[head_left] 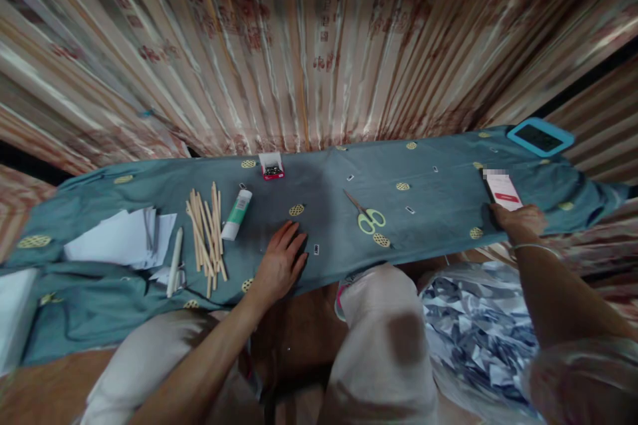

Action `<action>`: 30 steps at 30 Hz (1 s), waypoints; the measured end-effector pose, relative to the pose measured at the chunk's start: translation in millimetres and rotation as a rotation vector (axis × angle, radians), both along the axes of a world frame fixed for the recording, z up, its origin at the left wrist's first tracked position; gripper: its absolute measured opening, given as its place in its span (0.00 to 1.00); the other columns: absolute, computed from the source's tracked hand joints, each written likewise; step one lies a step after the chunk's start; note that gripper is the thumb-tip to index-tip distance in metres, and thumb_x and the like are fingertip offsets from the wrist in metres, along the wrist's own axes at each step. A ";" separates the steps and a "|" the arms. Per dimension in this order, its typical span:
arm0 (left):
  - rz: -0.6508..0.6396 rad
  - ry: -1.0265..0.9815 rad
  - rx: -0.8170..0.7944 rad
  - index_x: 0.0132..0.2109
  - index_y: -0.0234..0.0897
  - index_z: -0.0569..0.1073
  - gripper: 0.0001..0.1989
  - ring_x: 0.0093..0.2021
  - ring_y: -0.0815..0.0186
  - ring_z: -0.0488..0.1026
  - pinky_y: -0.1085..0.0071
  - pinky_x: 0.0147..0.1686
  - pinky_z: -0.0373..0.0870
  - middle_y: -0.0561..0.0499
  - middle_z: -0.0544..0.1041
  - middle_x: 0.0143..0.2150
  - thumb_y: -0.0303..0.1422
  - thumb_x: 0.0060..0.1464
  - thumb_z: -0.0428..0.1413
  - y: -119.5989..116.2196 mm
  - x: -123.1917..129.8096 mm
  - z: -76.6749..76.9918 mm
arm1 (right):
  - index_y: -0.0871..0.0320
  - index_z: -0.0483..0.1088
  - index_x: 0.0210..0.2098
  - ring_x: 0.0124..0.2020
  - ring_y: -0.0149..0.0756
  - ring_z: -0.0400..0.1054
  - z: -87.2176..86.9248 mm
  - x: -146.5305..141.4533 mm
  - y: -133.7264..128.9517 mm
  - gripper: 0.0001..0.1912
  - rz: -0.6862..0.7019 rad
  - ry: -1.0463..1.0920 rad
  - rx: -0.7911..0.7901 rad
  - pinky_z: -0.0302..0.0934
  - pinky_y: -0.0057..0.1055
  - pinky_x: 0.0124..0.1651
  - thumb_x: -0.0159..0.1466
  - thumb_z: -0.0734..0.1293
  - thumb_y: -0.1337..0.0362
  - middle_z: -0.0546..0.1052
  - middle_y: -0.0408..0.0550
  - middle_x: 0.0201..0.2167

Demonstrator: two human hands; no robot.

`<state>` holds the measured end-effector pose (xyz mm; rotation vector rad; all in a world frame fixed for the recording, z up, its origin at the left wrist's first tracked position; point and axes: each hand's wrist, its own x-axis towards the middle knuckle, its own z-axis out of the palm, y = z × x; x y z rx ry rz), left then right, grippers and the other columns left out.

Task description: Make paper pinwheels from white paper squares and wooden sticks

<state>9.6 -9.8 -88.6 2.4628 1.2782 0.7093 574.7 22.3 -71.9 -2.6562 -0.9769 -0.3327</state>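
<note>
My left hand (279, 262) lies palm down at the front edge of the green cloth (329, 212), fingers stretched out and nothing in them. Just left of it are a white and green tube (236, 216) and a loose bundle of thin wooden sticks (208, 239). Over on the right, my right hand (523, 218) grips the lower end of a smartphone (503, 189) with a lit screen. Between the two hands rest scissors (369, 220) with light green handles, blades slightly apart. A small red and white box (272, 167) with dark metal pieces inside stands open behind my left hand.
White paper sheets (117, 239) and a white stick-like tool (175, 262) lie at the left. A blue-framed tablet (541, 138) sits at the far right corner. Below the cloth's edge is a clear bag of paper scraps (478, 325). A patterned curtain (319, 46) hangs behind.
</note>
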 end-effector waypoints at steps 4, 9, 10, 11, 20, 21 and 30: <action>0.007 -0.045 -0.025 0.63 0.33 0.66 0.21 0.70 0.51 0.57 0.49 0.66 0.61 0.35 0.62 0.68 0.33 0.64 0.50 -2.6 0.6 4.0 | 0.75 0.62 0.60 0.60 0.64 0.59 9.0 -24.5 1.9 0.44 -0.168 0.140 0.128 0.56 0.54 0.54 0.54 0.73 0.49 0.65 0.84 0.57; 0.033 -0.036 -0.021 0.62 0.34 0.66 0.21 0.71 0.50 0.54 0.47 0.66 0.58 0.36 0.60 0.69 0.32 0.63 0.51 -4.6 -5.8 13.5 | 0.78 0.59 0.62 0.63 0.57 0.59 24.3 -90.4 9.4 0.41 0.155 0.153 0.252 0.54 0.45 0.62 0.55 0.73 0.62 0.66 0.80 0.59; 0.046 -0.037 -0.021 0.62 0.34 0.65 0.22 0.71 0.50 0.54 0.47 0.67 0.58 0.36 0.60 0.69 0.31 0.63 0.51 -4.8 -8.3 15.7 | 0.76 0.59 0.62 0.62 0.55 0.61 27.2 -109.5 10.6 0.40 0.221 0.175 0.280 0.55 0.44 0.61 0.56 0.72 0.62 0.66 0.78 0.59; 0.061 -0.043 -0.020 0.62 0.33 0.65 0.22 0.71 0.50 0.54 0.47 0.67 0.58 0.35 0.60 0.69 0.31 0.63 0.52 -5.0 -11.0 17.7 | 0.72 0.60 0.63 0.60 0.54 0.63 29.9 -130.2 11.5 0.39 0.280 0.199 0.323 0.57 0.44 0.60 0.57 0.72 0.60 0.67 0.75 0.60; 0.201 -0.193 0.008 0.61 0.36 0.68 0.22 0.69 0.52 0.59 0.49 0.65 0.61 0.38 0.64 0.67 0.32 0.60 0.55 -0.3 -26.9 35.1 | 0.62 0.68 0.58 0.54 0.52 0.71 47.5 -334.2 29.5 0.31 0.941 0.598 0.392 0.68 0.48 0.52 0.58 0.67 0.52 0.73 0.64 0.57; 0.225 -0.221 0.014 0.60 0.36 0.68 0.22 0.68 0.52 0.60 0.50 0.65 0.61 0.38 0.65 0.66 0.32 0.60 0.55 1.9 -31.0 39.7 | 0.61 0.68 0.57 0.54 0.51 0.71 48.1 -355.0 30.4 0.31 0.997 0.622 0.394 0.69 0.48 0.52 0.59 0.67 0.53 0.72 0.63 0.58; 0.578 -0.772 0.083 0.41 0.34 0.80 0.12 0.43 0.60 0.77 0.64 0.48 0.73 0.46 0.81 0.40 0.37 0.55 0.59 2.9 -115.2 115.4 | 0.58 0.67 0.57 0.51 0.46 0.73 19.5 -448.5 5.8 0.25 1.214 0.697 0.332 0.71 0.44 0.49 0.62 0.63 0.58 0.73 0.59 0.57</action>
